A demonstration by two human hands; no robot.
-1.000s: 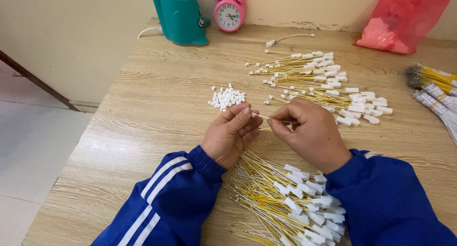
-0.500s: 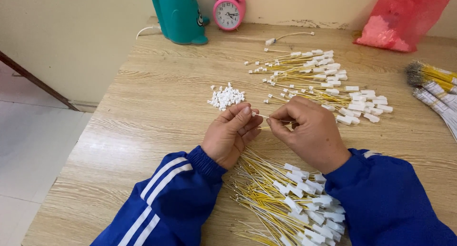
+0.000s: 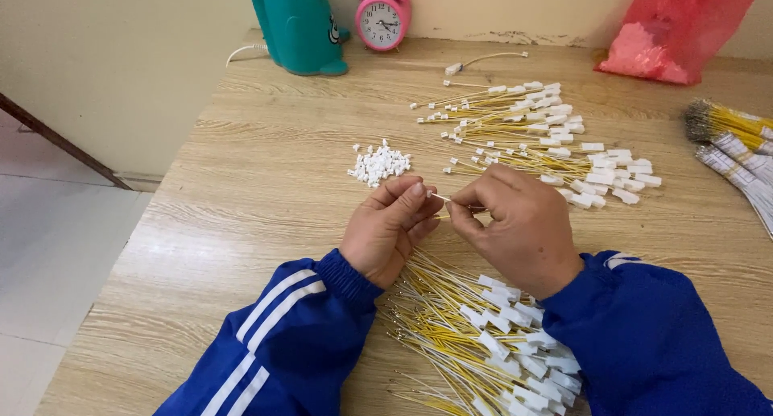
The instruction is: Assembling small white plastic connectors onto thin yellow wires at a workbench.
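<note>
Wooden table (image 3: 241,190) | left hand (image 3: 386,231), right hand (image 3: 519,227): each grip pinched on thin wire (image 3: 439,197) between fingertips

Your work surface is a light wood-grain table (image 3: 241,223). Far edge, left of centre: a teal holder (image 3: 299,28), with a pink alarm clock (image 3: 383,15) just to its right. Far right corner: a red plastic bag (image 3: 675,25). Mid-table: a small heap of white connectors (image 3: 379,162); to its right, a spread of yellow wires with white plugs (image 3: 539,138). Near edge, under your wrists: a second pile of yellow wires (image 3: 475,339). Right edge: 2 wire bundles (image 3: 733,142), partly cut off. A loose white cable (image 3: 483,59) lies beyond the spread.
</note>
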